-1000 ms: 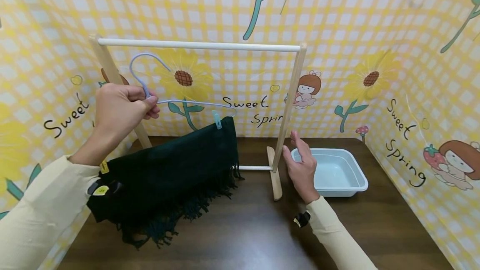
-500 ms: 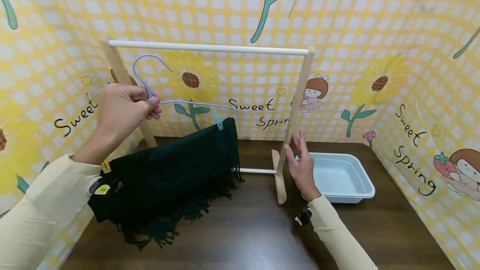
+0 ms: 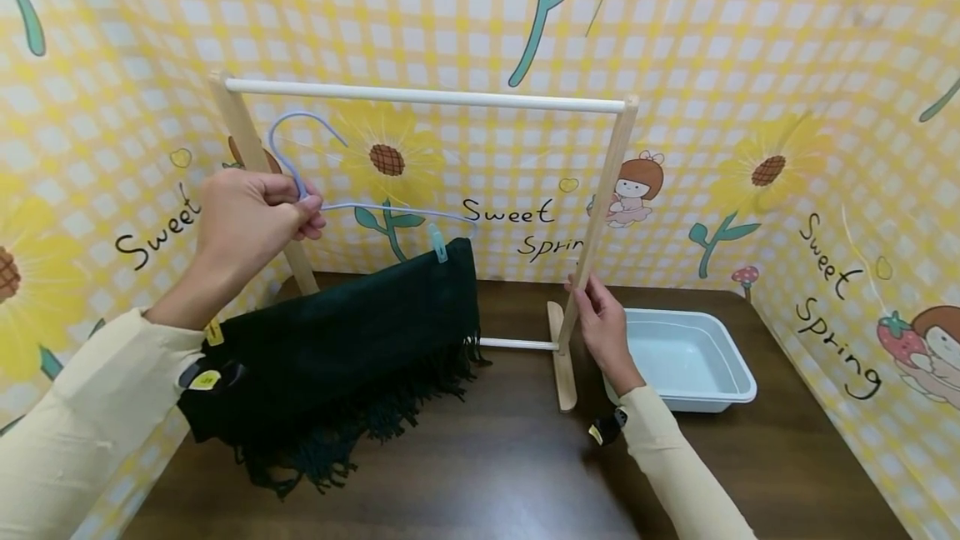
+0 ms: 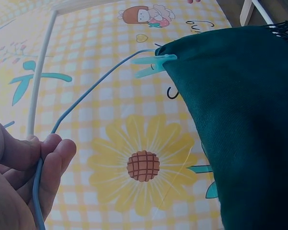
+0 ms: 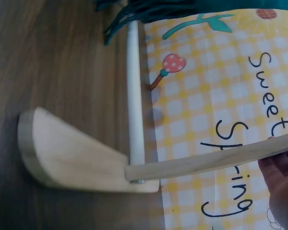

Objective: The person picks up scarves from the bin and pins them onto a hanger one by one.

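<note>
My left hand (image 3: 251, 219) pinches a blue-purple wire clothes hanger (image 3: 279, 148) at the base of its hook. From the hanger hangs a dark green fringed scarf (image 3: 360, 332), folded over. A light teal clothespin (image 3: 437, 243) clips the scarf near the hanger's right end, and a yellow clothespin (image 3: 214, 332) shows by the left wrist. The left wrist view has the teal clothespin (image 4: 156, 63) biting the scarf's corner. My right hand (image 3: 604, 327) grips the right wooden post of the drying rack (image 3: 600, 215), thumb and fingers on either side of it.
Behind the scarf stands the rack, its white top bar (image 3: 420, 97) above the hanger's hook. A pale blue plastic basin (image 3: 738, 390) sits right of the rack on the brown wooden table (image 3: 465, 473). Yellow checked cloth (image 3: 420, 7) encloses the back and sides.
My right hand has moved from beside the rack's right post to gripping it. The head view has shifted slightly left. The left hand still holds the hanger in nearly the same pose.
</note>
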A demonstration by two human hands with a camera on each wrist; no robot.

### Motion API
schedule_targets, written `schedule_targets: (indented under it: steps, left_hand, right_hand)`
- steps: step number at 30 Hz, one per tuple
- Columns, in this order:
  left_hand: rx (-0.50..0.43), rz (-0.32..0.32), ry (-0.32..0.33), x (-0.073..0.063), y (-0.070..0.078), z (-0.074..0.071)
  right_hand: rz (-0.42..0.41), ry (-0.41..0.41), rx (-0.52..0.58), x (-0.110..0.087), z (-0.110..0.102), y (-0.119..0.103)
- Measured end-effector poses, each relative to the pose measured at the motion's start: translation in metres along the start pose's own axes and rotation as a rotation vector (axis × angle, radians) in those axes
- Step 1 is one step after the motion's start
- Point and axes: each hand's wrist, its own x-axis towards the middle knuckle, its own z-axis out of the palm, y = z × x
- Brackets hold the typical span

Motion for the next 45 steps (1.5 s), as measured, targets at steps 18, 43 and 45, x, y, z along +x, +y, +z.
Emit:
schedule_targets:
  steps: [18,43,45]
  left_hand:
    - [-0.008,-0.003,0.007,-0.004,-0.007,0.002]
    - [0.002,-0.011,0.015,0.002,-0.007,0.000]
    - [0.009,-0.020,0.012,0.003,-0.008,-0.002]
  right_hand:
    - [0.142,0.013,0.042,0.003,-0.003,-0.001]
    - [0.108,0.056,0.078,0.000,-0.003,0.004]
    - [0.108,0.042,0.062,-0.002,-0.002,-0.006]
